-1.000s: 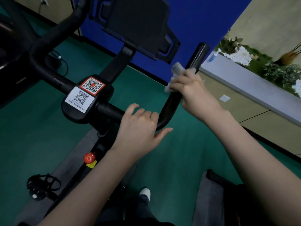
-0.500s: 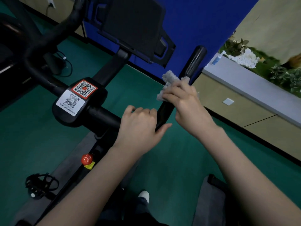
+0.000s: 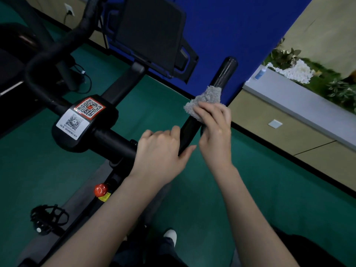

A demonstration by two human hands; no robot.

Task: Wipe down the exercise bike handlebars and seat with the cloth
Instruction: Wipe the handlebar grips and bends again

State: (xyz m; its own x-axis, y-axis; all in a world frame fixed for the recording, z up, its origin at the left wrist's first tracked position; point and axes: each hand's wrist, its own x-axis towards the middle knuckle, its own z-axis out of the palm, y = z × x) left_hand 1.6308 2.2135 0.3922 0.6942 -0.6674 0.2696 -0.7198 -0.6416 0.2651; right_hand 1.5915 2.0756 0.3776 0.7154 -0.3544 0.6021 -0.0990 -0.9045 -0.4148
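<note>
Indoors, on a dark green floor (image 3: 57, 170), with a blue wall panel (image 3: 240, 35) behind. At the right of the frame, a pale ledge (image 3: 300, 93) backed by plants and white pebbles. On that ledge, one blue spray bottle (image 3: 260, 73). In the upper left corner, one wall socket (image 3: 68, 8) with a lead plugged in.

One exercise bike, with one black handlebar (image 3: 225, 74) running from the upper left through the centre to a raised end at upper centre-right. One dark screen (image 3: 152, 31) above it. Two QR stickers on the centre block, one red-edged (image 3: 89, 107) and one white (image 3: 72, 122). One red knob (image 3: 100, 189) and one pedal (image 3: 48, 216) at lower left. One grey cloth (image 3: 206, 99). One white shoe tip (image 3: 170, 235) at the bottom.

Two bare forearms extended from the bottom edge. Left grip (image 3: 159, 151) at the bend of the handlebar, fingers curled over the bar, thumb stretched out towards the right. Right grip (image 3: 215, 132) just beyond it on the raised section, clamped on the cloth and wrapping it against the bar midway up, fluffy folds sticking out above the fingers. Both close beside each other.
</note>
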